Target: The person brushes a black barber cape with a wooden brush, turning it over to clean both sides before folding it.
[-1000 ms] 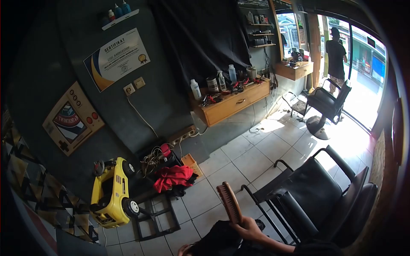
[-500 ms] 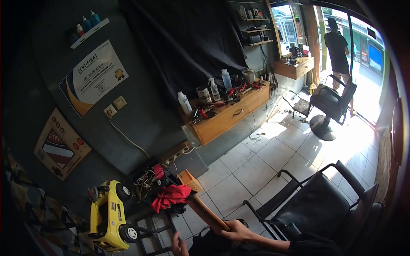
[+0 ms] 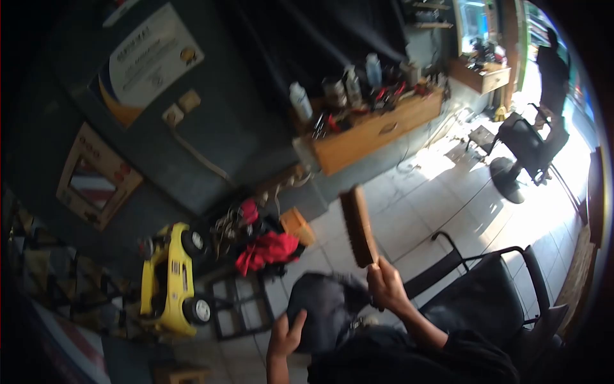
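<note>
My right hand (image 3: 386, 285) is closed around the handle of a wooden brush (image 3: 359, 227). Its long back slants up and to the left, and dark bristles run along the left side. My left hand (image 3: 286, 335) is lower left, its thumb and fingers apart, beside a dark, rounded fabric thing (image 3: 323, 310). One digit overlaps the edge of that fabric. Motion blur hides its details, and I cannot tell whether it is a cap or clothing. My dark sleeve (image 3: 476, 358) spans the bottom.
A black armchair (image 3: 480, 294) stands at right. Left are a yellow toy car (image 3: 174, 278), a red cloth (image 3: 268, 251) and an orange basket (image 3: 298, 225). Bottles and tools cover a wooden wall drawer (image 3: 384, 131). A person (image 3: 553, 70) stands by a barber chair (image 3: 521, 137) near the doorway.
My right hand has raised the brush and turned it more upright. My left hand has come up beside the dark fabric, now more visible. The view has shifted, and the image is blurrier.
</note>
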A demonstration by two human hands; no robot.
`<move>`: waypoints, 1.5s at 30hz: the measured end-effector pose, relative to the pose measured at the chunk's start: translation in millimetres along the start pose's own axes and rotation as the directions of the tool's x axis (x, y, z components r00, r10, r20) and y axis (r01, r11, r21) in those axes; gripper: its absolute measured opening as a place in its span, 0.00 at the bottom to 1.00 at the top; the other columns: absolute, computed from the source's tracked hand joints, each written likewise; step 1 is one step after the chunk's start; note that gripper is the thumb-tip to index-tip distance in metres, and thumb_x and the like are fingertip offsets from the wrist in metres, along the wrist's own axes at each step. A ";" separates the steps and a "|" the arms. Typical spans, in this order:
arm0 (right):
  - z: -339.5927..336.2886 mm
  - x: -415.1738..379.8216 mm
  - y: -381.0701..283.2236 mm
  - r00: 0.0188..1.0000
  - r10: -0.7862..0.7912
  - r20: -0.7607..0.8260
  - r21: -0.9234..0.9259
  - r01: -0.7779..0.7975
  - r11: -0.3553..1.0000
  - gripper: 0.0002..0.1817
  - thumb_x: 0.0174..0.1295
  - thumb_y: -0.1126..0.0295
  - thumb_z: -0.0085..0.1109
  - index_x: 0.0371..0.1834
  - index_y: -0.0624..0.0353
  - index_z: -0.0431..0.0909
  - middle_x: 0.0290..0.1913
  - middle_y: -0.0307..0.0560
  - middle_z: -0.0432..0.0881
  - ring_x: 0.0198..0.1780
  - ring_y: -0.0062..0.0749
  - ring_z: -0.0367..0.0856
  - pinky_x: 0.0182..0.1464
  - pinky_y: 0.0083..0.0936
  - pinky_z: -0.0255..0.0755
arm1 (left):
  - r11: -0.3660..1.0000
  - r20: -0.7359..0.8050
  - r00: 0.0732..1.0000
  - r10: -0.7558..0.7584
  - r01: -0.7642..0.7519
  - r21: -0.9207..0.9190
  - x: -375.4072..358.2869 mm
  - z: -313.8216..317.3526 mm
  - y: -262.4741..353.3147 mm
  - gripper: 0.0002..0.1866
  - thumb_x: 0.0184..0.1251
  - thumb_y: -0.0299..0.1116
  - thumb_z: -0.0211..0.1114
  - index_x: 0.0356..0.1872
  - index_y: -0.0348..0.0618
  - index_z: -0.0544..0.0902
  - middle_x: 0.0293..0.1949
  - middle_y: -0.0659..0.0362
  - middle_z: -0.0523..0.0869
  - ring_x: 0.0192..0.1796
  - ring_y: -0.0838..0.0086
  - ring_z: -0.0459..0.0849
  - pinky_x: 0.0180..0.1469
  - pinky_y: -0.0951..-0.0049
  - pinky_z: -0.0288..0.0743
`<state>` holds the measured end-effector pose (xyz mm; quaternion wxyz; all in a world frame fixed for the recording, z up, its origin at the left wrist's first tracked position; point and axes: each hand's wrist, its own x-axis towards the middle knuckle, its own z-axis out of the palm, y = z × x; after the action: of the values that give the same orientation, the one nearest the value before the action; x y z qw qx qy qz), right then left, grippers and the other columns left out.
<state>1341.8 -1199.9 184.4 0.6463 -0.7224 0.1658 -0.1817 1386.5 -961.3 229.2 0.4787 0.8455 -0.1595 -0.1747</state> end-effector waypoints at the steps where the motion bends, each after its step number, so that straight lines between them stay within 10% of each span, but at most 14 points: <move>1: -3.1 -11.1 -18.1 0.996 0.020 0.082 0.161 -0.033 0.986 0.16 0.64 0.58 0.46 0.34 0.63 0.68 0.16 0.45 0.68 0.18 0.27 0.68 0.22 0.27 0.63 | 0.998 -0.026 0.999 0.028 -0.030 -0.056 1.2 -0.4 2.7 0.12 0.65 0.33 0.57 0.38 0.31 0.77 0.30 0.51 0.82 0.35 0.67 0.80 0.41 0.70 0.71; 2: -3.7 -20.6 -32.1 0.981 0.006 0.194 0.192 -0.044 0.980 0.18 0.66 0.56 0.43 0.36 0.64 0.65 0.16 0.38 0.65 0.19 0.19 0.66 0.21 0.24 0.61 | 0.998 -0.040 0.999 -0.005 0.003 -0.060 0.0 0.1 4.3 0.12 0.65 0.33 0.57 0.38 0.31 0.77 0.30 0.51 0.82 0.35 0.67 0.80 0.41 0.70 0.71; 5: 22.7 -29.8 7.0 0.895 -0.307 0.324 -0.028 0.333 0.942 0.15 0.63 0.61 0.46 0.35 0.64 0.61 0.17 0.54 0.69 0.20 0.52 0.72 0.25 0.37 0.65 | 0.978 -0.092 0.974 0.207 -0.204 0.038 10.3 4.2 21.7 0.11 0.65 0.32 0.56 0.33 0.31 0.76 0.24 0.53 0.80 0.27 0.67 0.78 0.32 0.70 0.70; 11: 26.5 -45.8 164.0 0.738 0.503 0.449 -0.727 -0.026 0.687 0.26 0.65 0.46 0.36 0.43 0.60 0.66 0.31 0.67 0.77 0.37 0.62 0.76 0.38 0.48 0.69 | 0.944 -0.403 0.865 0.299 -0.330 -0.008 -12.1 -25.5 56.8 0.12 0.65 0.32 0.55 0.23 0.36 0.76 0.19 0.67 0.74 0.22 0.84 0.68 0.23 0.79 0.59; 16: 26.0 -55.3 275.6 0.740 0.456 0.495 -0.630 -0.056 0.774 0.30 0.65 0.44 0.34 0.40 0.62 0.75 0.32 0.66 0.78 0.38 0.59 0.78 0.39 0.44 0.70 | 0.990 -0.481 0.876 -0.008 -0.061 -0.128 -32.6 -39.3 41.8 0.13 0.66 0.33 0.55 0.22 0.38 0.73 0.19 0.70 0.67 0.22 0.87 0.61 0.24 0.80 0.53; 22: 35.2 -15.3 65.5 0.602 0.583 0.545 -0.394 -0.430 0.812 0.29 0.66 0.47 0.36 0.37 0.65 0.75 0.20 0.53 0.73 0.28 0.39 0.78 0.32 0.34 0.67 | 0.969 -0.593 0.770 -0.235 0.136 -0.207 -48.1 -21.8 20.5 0.15 0.66 0.38 0.56 0.39 0.32 0.78 0.32 0.62 0.79 0.34 0.81 0.73 0.41 0.80 0.66; 27: 48.9 -17.8 67.6 0.680 0.325 0.657 -0.364 -0.092 0.927 0.24 0.66 0.50 0.40 0.36 0.65 0.72 0.18 0.60 0.72 0.28 0.50 0.78 0.30 0.40 0.67 | 0.951 -0.777 0.565 -0.277 0.048 -0.304 -51.2 -35.5 27.6 0.20 0.66 0.39 0.57 0.49 0.32 0.75 0.44 0.54 0.78 0.45 0.75 0.75 0.50 0.75 0.68; 30: 49.4 -34.3 105.6 0.760 0.198 0.619 -0.425 0.113 0.898 0.23 0.66 0.52 0.41 0.34 0.66 0.70 0.21 0.63 0.74 0.30 0.58 0.76 0.31 0.42 0.67 | 0.941 -0.856 0.481 -0.191 -0.157 -0.298 -50.2 -37.4 26.4 0.15 0.68 0.36 0.53 0.34 0.32 0.79 0.26 0.60 0.79 0.31 0.79 0.74 0.36 0.78 0.68; 33: 42.0 -38.1 39.3 0.713 0.318 0.625 -0.392 -0.066 0.917 0.18 0.67 0.57 0.40 0.31 0.64 0.68 0.20 0.60 0.74 0.28 0.55 0.76 0.30 0.38 0.68 | 0.966 -0.749 0.627 -0.213 0.018 -0.260 -57.4 -30.8 14.6 0.15 0.68 0.36 0.54 0.32 0.32 0.78 0.25 0.61 0.78 0.28 0.80 0.72 0.32 0.80 0.67; 37: 53.8 -43.7 13.4 0.688 -0.031 0.725 0.106 -0.067 0.992 0.16 0.66 0.59 0.40 0.31 0.62 0.64 0.20 0.57 0.72 0.24 0.55 0.74 0.27 0.37 0.66 | 0.997 -0.540 0.839 0.068 -0.071 0.015 -39.2 -8.7 26.5 0.11 0.66 0.32 0.55 0.30 0.33 0.77 0.19 0.60 0.75 0.23 0.82 0.70 0.26 0.78 0.64; 39: 70.4 -40.6 39.8 0.639 -0.358 0.681 0.158 0.349 0.924 0.12 0.65 0.63 0.42 0.33 0.61 0.63 0.20 0.55 0.72 0.23 0.56 0.74 0.26 0.39 0.66 | 0.974 -0.577 0.787 0.219 -0.215 0.076 -35.7 -8.1 34.1 0.10 0.66 0.31 0.54 0.29 0.33 0.76 0.18 0.60 0.75 0.22 0.83 0.69 0.25 0.77 0.64; 41: 76.4 -36.4 76.6 0.646 -0.297 0.703 0.100 0.323 0.941 0.11 0.64 0.63 0.41 0.37 0.61 0.64 0.20 0.56 0.73 0.25 0.59 0.75 0.27 0.40 0.68 | 0.998 -0.531 0.847 0.022 -0.048 -0.034 -47.1 -23.1 48.7 0.10 0.66 0.31 0.54 0.28 0.34 0.77 0.18 0.61 0.75 0.23 0.84 0.69 0.25 0.78 0.63; 43: 78.7 -29.3 107.8 0.656 0.254 0.711 -0.552 0.295 0.780 0.19 0.66 0.56 0.38 0.41 0.64 0.66 0.24 0.64 0.75 0.29 0.64 0.75 0.30 0.45 0.69 | 0.960 -0.671 0.740 -0.054 -0.147 -0.239 -57.1 -30.8 48.5 0.11 0.66 0.32 0.55 0.27 0.36 0.77 0.20 0.68 0.75 0.25 0.85 0.68 0.26 0.82 0.61; 45: 58.4 -28.2 187.2 0.609 0.127 0.783 -0.465 0.438 0.769 0.21 0.66 0.53 0.37 0.37 0.61 0.70 0.25 0.66 0.76 0.31 0.65 0.74 0.30 0.47 0.69 | 0.965 -0.747 0.662 -0.052 -0.159 -0.208 -74.3 -43.9 42.4 0.11 0.65 0.34 0.57 0.27 0.36 0.78 0.24 0.67 0.76 0.27 0.85 0.69 0.29 0.83 0.61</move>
<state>1344.0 -1156.0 -8.8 0.3585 -0.9085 -0.1488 0.1548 1335.8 -916.6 297.6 0.6115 0.7684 0.0497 0.1824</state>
